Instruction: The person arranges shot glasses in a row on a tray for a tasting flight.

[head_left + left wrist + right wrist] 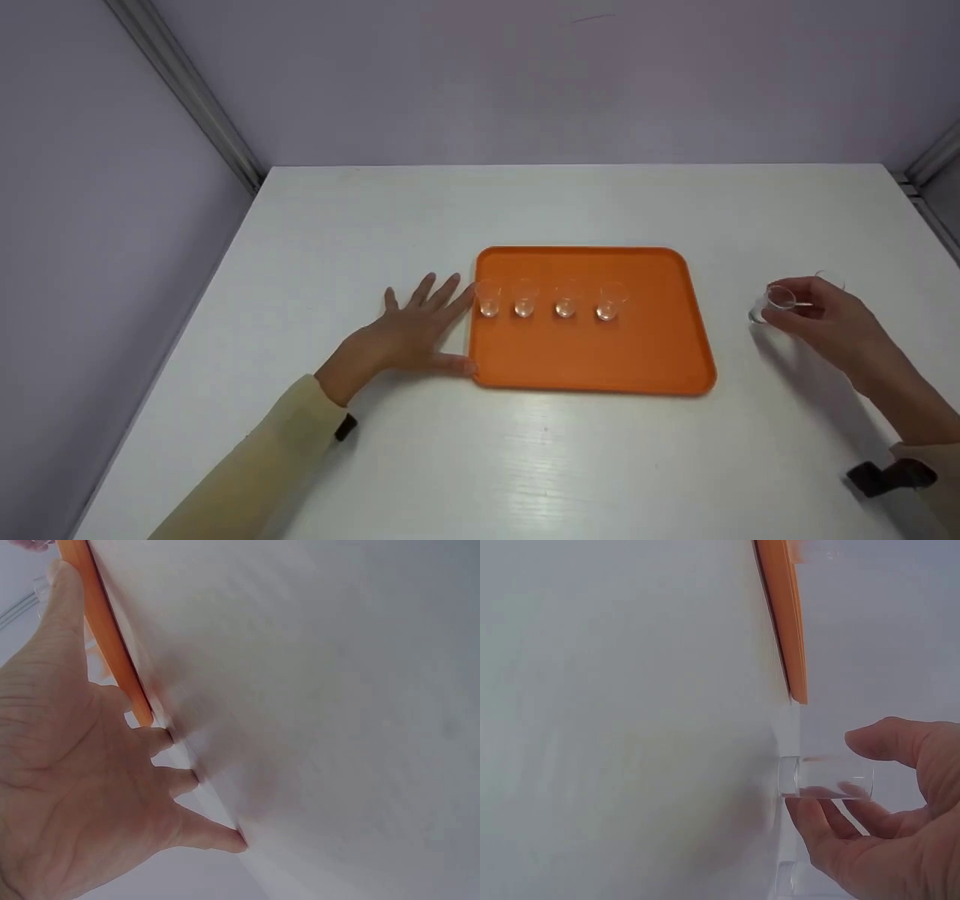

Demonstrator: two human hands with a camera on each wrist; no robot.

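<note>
Four small clear glasses (547, 299) are standing upright in a row across the far half of the orange tray (600, 360), which is lying on the white table (480, 465). Beside the tray's left edge, the left hand (409, 330) is lying flat on the table with fingers spread and released, its thumb touching the tray's near-left corner and its fingertips reaching the rim next to the leftmost glass. Off the tray's right edge, well apart from it, the right hand (829, 319) is grasping a fifth clear glass (772, 302) between thumb and fingers, with its base against the table in the right wrist view.
</note>
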